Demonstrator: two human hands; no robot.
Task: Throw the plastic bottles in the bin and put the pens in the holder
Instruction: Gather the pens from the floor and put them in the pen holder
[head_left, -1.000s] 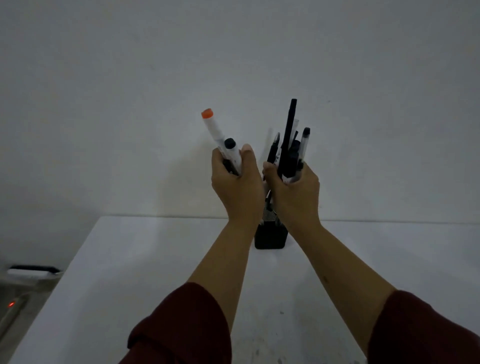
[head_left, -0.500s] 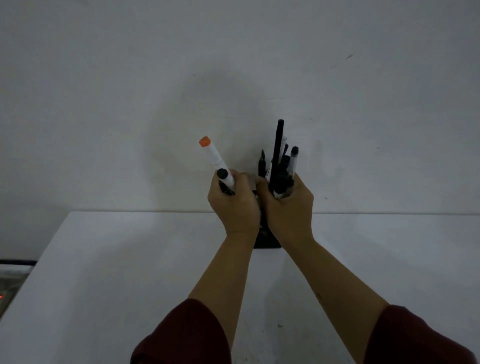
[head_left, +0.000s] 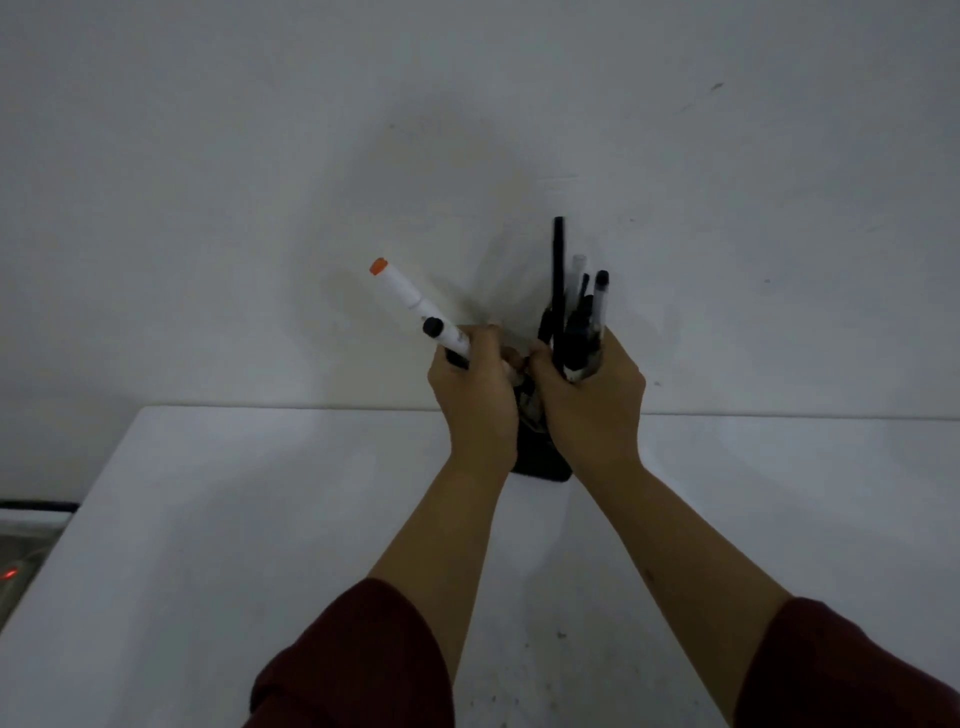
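both hands lower: left hand (head_left: 475, 395) grips white marker (head_left: 415, 306), right hand (head_left: 589, 400) clutches pens (head_left: 569, 317) over black holder (head_left: 540, 460), contents apparently hidden.

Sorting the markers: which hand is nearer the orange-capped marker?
Left. The left hand holds the orange-capped marker; the right hand grips black pens beside it.

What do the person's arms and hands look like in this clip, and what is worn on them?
Both hands are bare: no gloves, rings, watch or bands visible on the left hand or the right hand. The forearms are uncovered. Dark red, maroon sleeves are pushed up near the elbows, bunched on the left sleeve and the right sleeve. No cables or markings show.
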